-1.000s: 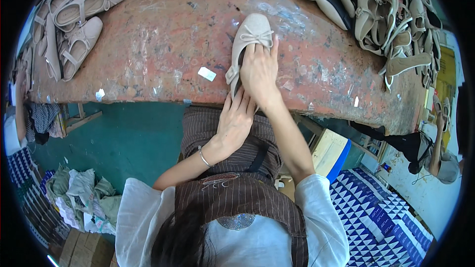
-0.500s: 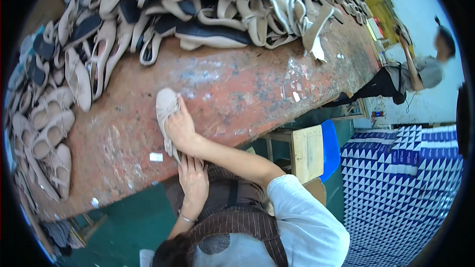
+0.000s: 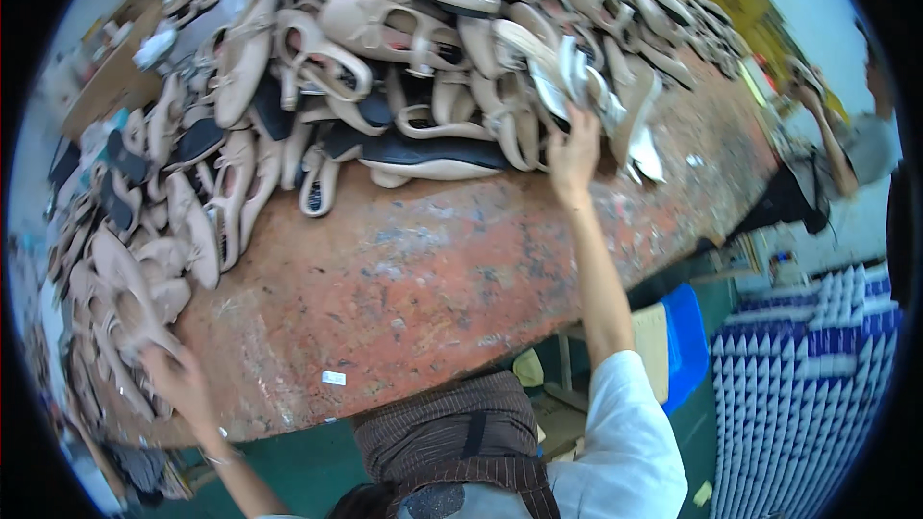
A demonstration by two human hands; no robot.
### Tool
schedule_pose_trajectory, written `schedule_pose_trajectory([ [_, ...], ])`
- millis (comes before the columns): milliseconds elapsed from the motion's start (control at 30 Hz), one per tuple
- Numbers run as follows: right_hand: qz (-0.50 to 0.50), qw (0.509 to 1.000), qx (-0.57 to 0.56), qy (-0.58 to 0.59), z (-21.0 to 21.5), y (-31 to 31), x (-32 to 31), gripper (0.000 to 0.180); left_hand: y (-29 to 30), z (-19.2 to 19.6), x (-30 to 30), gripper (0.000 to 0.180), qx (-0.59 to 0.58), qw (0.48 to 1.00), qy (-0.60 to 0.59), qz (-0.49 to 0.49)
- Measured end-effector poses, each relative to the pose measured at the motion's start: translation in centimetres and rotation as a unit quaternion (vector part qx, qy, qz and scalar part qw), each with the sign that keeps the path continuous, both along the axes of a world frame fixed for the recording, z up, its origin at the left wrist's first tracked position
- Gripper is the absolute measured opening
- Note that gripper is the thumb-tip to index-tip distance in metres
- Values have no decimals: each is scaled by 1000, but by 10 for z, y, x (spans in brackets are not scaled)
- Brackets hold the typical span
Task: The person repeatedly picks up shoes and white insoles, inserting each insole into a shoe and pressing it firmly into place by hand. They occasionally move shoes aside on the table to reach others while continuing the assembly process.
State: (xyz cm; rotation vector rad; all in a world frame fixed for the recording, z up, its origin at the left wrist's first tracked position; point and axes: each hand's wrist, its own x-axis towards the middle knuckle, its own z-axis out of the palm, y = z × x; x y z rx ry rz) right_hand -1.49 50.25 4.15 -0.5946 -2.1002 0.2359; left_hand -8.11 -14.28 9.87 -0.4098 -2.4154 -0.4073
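Note:
My left hand (image 3: 181, 383), a little blurred, has its fingers on the near end of a beige flat shoe (image 3: 130, 274) and lays it over the shoes at the table's left end. My right hand (image 3: 575, 156) reaches across the table to the pile's front edge. Its fingers are apart and touch the lower ends of several white curved strips, which look like insoles (image 3: 543, 86); their tips are partly hidden among them. Beside that hand, beige shoes (image 3: 514, 125) lie heaped, and a beige piece with a white end (image 3: 642, 120) leans at the right.
Beige shoes with dark soles (image 3: 433, 154) are piled along the worn red tabletop (image 3: 413, 269). A small white label (image 3: 334, 378) lies near its front edge. A wooden stool (image 3: 652, 351), a blue chair (image 3: 685, 346) and stacked boxes (image 3: 808, 394) stand right. Another person (image 3: 822, 163) works beyond.
My hands have parted from the shoe at the middle of the table: the left has gone to the left-hand shoes with a shoe, the right to the far pile. The view has shifted.

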Motion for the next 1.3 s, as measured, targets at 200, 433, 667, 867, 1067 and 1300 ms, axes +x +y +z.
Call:
schedule_pose_trajectory([
  [200, 33, 998, -43, 39, 4, 5, 10, 14, 51, 62, -108, 41, -9, 996, 83, 44],
  [433, 263, 911, -305, 92, 46, -108, 72, 16, 258, 43, -240, 61, -77, 991, -37, -105],
  [667, 324, 872, -367, -6, 58, -110, 94, 21, 234, 45, -123, 36, -89, 985, -123, -85],
  [867, 459, 788, -313, -266, 18, -181, 109, 26, 93, -60, 39, 22, -162, 967, -176, -84],
  [1067, 220, 945, -230, -71, 17, -142, 103, 31, 73, -69, 86, 12, -111, 974, -183, -77],
  [1300, 248, 927, 29, -279, -17, -89, 36, 41, 101, -59, 68, 11, -141, 952, -97, -256],
])
